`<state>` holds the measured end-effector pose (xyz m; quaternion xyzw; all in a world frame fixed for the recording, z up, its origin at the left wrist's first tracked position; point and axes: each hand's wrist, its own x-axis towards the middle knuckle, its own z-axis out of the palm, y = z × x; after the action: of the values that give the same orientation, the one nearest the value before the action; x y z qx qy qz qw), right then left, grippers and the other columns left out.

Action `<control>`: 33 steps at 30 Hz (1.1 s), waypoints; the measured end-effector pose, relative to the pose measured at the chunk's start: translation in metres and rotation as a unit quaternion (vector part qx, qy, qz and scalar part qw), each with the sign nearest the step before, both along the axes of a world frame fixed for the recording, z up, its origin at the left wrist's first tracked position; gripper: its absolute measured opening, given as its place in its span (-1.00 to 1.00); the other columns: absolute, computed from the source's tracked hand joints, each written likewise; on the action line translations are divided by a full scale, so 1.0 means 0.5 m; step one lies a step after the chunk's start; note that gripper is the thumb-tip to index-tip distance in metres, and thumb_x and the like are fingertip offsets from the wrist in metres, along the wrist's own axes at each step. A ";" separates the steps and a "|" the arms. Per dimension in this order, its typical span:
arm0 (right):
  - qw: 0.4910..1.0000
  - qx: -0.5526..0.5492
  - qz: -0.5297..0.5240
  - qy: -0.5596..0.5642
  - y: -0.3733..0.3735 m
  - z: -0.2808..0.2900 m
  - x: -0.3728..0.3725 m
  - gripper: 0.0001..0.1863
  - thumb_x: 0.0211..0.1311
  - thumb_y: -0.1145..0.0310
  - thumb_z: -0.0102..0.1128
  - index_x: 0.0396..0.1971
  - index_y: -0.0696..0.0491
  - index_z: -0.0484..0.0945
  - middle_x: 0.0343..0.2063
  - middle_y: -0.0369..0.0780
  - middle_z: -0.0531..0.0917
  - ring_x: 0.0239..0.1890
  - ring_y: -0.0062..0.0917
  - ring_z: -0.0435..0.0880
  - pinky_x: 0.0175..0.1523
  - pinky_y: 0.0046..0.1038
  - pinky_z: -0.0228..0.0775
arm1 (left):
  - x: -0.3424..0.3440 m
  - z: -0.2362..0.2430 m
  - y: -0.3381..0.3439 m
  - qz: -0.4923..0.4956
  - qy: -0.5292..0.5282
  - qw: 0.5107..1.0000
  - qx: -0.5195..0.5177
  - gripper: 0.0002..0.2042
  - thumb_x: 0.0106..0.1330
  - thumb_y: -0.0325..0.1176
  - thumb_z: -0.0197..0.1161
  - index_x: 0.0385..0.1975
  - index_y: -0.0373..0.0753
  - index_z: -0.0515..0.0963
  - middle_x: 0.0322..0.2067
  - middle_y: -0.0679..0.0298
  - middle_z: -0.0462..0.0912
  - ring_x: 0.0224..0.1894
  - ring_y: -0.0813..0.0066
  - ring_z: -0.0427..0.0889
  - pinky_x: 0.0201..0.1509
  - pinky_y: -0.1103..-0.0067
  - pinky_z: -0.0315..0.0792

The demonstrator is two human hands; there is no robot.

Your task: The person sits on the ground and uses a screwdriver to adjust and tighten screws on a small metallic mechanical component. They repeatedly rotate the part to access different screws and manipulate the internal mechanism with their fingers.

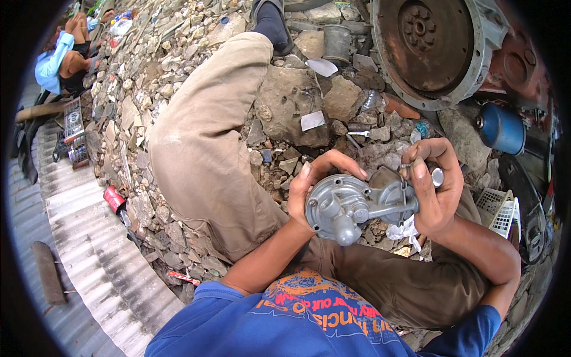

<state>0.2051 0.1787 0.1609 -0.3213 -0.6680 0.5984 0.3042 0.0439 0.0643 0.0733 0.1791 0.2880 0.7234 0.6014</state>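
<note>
Casting [359, 214]: resting between left hand [301, 196] and right hand [439, 199], being held clear of the rubble [342, 98]. Left hand: clamping on the rim of the round flange [324, 202], fingers curling over the far side, thumb pressing close by. Right hand: clamping on the opposite end, thumb and fingertips bending in around a thin pin [405, 166]; leaving exact contact at the pin impossible to tell.

Handling, by judgement: probably weighing rather heavy for its bulk, being metal; staying stiff under finger pressure; possibly slipping where oily; likely tolerating firm gripping, but risking bending at the pin. Holding points: supporting the flange from left hand's side, steadying the narrower body beside right hand, avoiding loading the pin. Spanner [359, 134]: lying just beyond left hand's fingertips, among rubble.
</note>
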 end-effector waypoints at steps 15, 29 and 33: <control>0.998 0.066 0.006 -0.021 -0.004 -0.008 0.008 -0.75 0.44 0.33 0.13 -0.13 0.22 0.40 -0.29 -0.25 0.54 -0.29 -0.68 0.42 -0.14 -0.58 0.32 | -0.009 0.039 0.006 -0.059 0.036 0.995 -0.072 -0.27 0.39 0.24 -0.28 -0.15 -0.46 0.51 -0.23 0.06 0.62 -0.17 0.39 0.61 -0.02 0.49 0.47; 0.994 0.019 0.079 -0.067 0.019 0.051 0.005 -0.79 0.37 0.42 0.27 -0.14 0.20 0.49 -0.29 -0.27 0.60 -0.26 -0.69 0.51 -0.12 -0.60 0.38 | -0.010 -0.006 0.011 -0.089 -0.090 0.992 0.007 -0.25 0.40 0.25 -0.26 -0.22 -0.48 0.55 -0.22 0.00 0.65 -0.15 0.34 0.63 0.01 0.47 0.48; 0.990 0.031 0.101 -0.097 0.031 0.093 -0.003 -0.81 0.27 0.47 0.36 -0.20 0.20 0.57 -0.30 -0.25 0.67 -0.24 -0.68 0.60 -0.13 -0.57 0.45 | -0.003 -0.005 0.012 -0.107 -0.109 0.988 0.038 -0.23 0.40 0.28 -0.27 -0.22 -0.48 0.55 -0.22 -0.01 0.65 -0.15 0.30 0.63 0.02 0.44 0.48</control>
<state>0.2037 0.1940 0.2072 -0.2991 -0.7416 0.5710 0.1857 0.0427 0.0704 0.0708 0.1511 0.1721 0.6808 0.6957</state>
